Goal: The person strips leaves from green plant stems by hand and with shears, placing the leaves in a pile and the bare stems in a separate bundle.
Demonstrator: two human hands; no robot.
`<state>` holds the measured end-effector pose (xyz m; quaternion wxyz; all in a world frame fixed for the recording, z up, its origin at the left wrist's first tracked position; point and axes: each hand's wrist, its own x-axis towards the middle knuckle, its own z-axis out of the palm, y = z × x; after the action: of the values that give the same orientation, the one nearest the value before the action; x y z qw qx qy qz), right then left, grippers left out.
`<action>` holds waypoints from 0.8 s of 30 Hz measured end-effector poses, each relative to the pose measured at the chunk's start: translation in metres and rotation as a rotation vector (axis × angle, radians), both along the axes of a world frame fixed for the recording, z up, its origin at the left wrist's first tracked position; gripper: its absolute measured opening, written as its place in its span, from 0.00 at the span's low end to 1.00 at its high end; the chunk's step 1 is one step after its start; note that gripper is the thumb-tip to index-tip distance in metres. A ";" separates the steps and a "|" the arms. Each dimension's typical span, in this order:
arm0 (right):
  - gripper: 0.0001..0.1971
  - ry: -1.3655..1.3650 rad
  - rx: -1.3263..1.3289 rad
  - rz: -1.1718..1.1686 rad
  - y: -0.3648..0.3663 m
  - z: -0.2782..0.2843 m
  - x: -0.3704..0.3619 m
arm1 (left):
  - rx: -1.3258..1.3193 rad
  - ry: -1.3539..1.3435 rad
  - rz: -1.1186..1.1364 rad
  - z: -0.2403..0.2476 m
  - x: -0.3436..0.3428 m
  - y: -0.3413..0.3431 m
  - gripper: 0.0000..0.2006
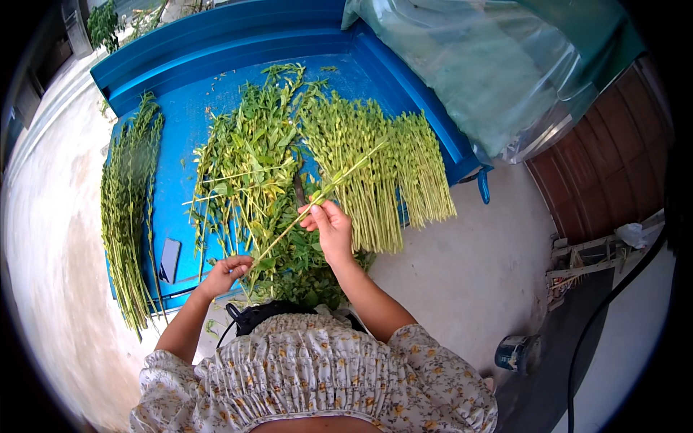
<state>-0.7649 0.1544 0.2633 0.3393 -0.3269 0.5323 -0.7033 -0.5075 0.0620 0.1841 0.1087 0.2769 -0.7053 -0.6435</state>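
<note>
A long green plant stalk [289,227] with pods toward its upper end slants across in front of me, rising to the right. My right hand [330,227] is closed around its middle, thumb and fingers pinching it. At the stalk's lower left end, my left hand [229,276] is closed in a pinch. Beneath and beyond it lies a loose heap of leafy stalks [249,137], some leaves yellowed. Right of the heap, bare podded stalks [361,166] lie lined up side by side. A dark, flat, narrow object [299,189] shows partly among the leaves.
The stalks lie on a blue truck bed [180,173] with raised sides. Another bundle of stalks [130,209] runs along its left edge, near a phone [170,260]. Clear plastic sheeting [498,79] covers the far right corner. A dark bucket [517,353] stands lower right.
</note>
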 end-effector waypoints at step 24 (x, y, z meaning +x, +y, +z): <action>0.11 0.725 0.105 -0.048 0.038 -0.015 0.035 | 0.072 0.590 0.007 0.182 -0.128 0.011 0.17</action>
<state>-0.7296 0.1925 0.2484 0.1284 -0.5244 0.6608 -0.5213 -0.6352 0.0735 0.3656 0.3014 0.0842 -0.6191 -0.7203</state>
